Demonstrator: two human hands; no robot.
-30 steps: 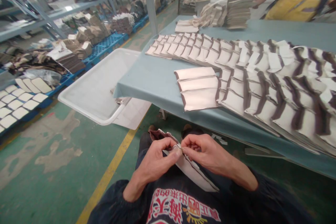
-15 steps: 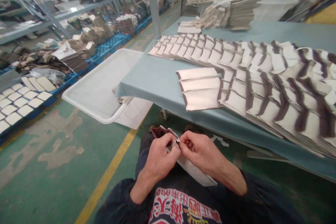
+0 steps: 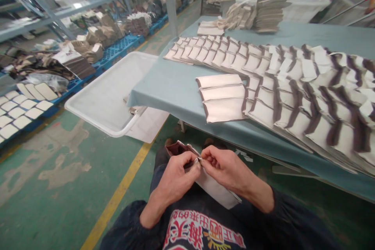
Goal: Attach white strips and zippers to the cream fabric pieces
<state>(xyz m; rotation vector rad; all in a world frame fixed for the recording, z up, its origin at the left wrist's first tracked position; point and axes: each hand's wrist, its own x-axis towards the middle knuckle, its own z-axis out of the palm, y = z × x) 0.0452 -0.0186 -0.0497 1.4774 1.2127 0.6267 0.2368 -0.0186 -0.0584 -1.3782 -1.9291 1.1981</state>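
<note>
Over my lap I hold a white and dark brown fabric piece (image 3: 218,191), its brown side showing beyond my fingers and its white panel hanging below them. My left hand (image 3: 178,177) pinches its upper edge between thumb and forefinger. Right beside it, my right hand (image 3: 224,168) is closed on the same edge, fingertips nearly touching the left thumb. The exact spot between the fingertips is too small to make out. Past my hands, rows of similar white and brown pieces (image 3: 224,97) lie overlapped on the blue-covered table (image 3: 164,86).
A white plastic tub (image 3: 96,97) stands left of the table, partly under its corner. Blue pallets (image 3: 117,52) with stacked pieces line the far left. A tall stack of folded pieces (image 3: 269,13) is at the table's back. White scraps (image 3: 244,155) lie beneath the table.
Both hands keep their pinch on the fabric edge with almost no movement. The view has shifted slightly.
</note>
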